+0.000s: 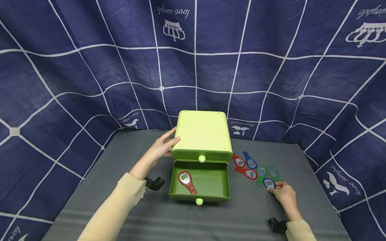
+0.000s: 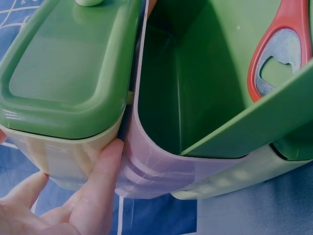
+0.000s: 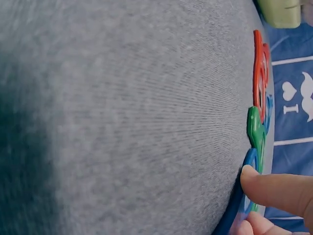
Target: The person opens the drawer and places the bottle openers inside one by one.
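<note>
My left hand [image 1: 159,148] rests against the left side of a small green drawer cabinet [image 1: 203,130], the thumb near its top edge. In the left wrist view, fingertips [image 2: 110,152] press on the wall beside the closed upper drawer [image 2: 68,63]. Below that, a pulled-out drawer [image 1: 212,182] holds one red bottle opener [image 1: 187,182]. Over on the right, my right hand [image 1: 285,195] pinches a blue bottle opener [image 1: 268,183] lying on the table. Its thumb [image 3: 266,188] shows on the opener in the right wrist view; the other fingertips are partly hidden.
Next to the held opener lie two green bottle openers [image 1: 261,174]. Two red ones [image 1: 246,173] and another blue one [image 1: 250,162] lie nearer the cabinet. A dark blue patterned cloth [image 1: 211,70] hangs behind the grey table [image 1: 250,211].
</note>
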The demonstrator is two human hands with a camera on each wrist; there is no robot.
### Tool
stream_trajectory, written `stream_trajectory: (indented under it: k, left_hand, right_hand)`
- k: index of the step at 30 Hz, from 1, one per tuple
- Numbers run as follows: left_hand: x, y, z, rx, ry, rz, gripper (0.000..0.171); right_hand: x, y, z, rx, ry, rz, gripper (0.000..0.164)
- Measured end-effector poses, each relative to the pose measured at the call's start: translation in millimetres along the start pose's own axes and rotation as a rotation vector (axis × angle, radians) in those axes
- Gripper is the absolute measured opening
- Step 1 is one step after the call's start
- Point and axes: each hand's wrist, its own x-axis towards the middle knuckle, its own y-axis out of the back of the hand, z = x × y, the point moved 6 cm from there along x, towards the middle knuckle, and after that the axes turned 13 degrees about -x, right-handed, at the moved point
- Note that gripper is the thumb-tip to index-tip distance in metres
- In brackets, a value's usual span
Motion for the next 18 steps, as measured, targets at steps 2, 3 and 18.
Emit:
stream_trajectory:
  k: [2, 3, 18]
  left_hand:
    - [-0.2, -0.2, 0.7, 0.002, 0.000, 0.001, 0.070]
    - [-0.3, -0.4, 0.9, 0.004, 0.001, 0.001, 0.070]
    - [0.2, 1.2, -1.1, 0.001, 0.003, -0.001, 0.071]
  right_hand:
    - [1, 0, 1, 0.002, -0.002, -0.013, 0.049]
    - [1, 1, 1, 0.001, -0.003, -0.016, 0.048]
    - [-13, 16, -22, 0.102, 0.056, -0.165, 0.029]
